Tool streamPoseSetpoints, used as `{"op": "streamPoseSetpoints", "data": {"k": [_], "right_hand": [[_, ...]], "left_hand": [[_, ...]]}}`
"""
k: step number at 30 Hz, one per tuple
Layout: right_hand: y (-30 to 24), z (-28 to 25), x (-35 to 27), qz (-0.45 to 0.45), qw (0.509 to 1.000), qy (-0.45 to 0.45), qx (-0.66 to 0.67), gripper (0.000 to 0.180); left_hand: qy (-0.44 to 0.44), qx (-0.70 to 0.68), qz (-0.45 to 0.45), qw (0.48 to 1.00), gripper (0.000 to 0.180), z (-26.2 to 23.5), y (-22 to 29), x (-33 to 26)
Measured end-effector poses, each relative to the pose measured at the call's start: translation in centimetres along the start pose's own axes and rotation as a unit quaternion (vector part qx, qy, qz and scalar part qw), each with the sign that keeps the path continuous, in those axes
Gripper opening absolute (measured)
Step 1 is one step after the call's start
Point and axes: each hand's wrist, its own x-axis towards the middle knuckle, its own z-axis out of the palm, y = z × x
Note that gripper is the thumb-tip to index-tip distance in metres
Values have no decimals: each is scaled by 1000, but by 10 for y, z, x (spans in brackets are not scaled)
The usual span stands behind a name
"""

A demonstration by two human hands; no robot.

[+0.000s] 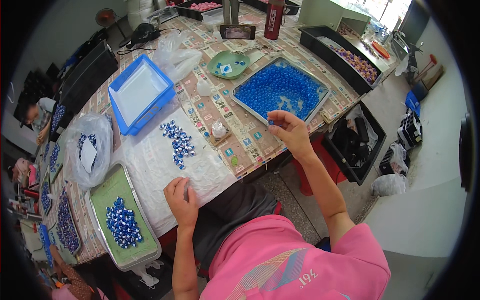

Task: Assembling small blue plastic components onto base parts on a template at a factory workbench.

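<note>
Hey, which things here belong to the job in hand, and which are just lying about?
Apparently the job:
- small blue bead, in the right hand
- blue beads in the metal tray
- blue-and-white pieces on the white sheet, near the left hand
- green-lined tray of similar pieces

Apparently just about:
- red bottle
- phone
- fan

A bright pink short-sleeved T-shirt [300, 250] is worn, printed with fine curving lines [282, 270] in yellow and blue beside pale lettering [308, 278]; dark grey trousers [235, 212] are worn below.
</note>
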Motion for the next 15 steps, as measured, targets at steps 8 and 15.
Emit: {"op": "streamPoseSetpoints", "data": {"k": [8, 15], "right_hand": [[6, 33, 2, 71, 983, -61, 158, 37], [17, 108, 10, 158, 961, -105, 203, 34]], "left_hand": [[59, -30, -18, 998, 21, 9, 35, 32], [-36, -334, -141, 931, 14, 10, 52, 59]]}}
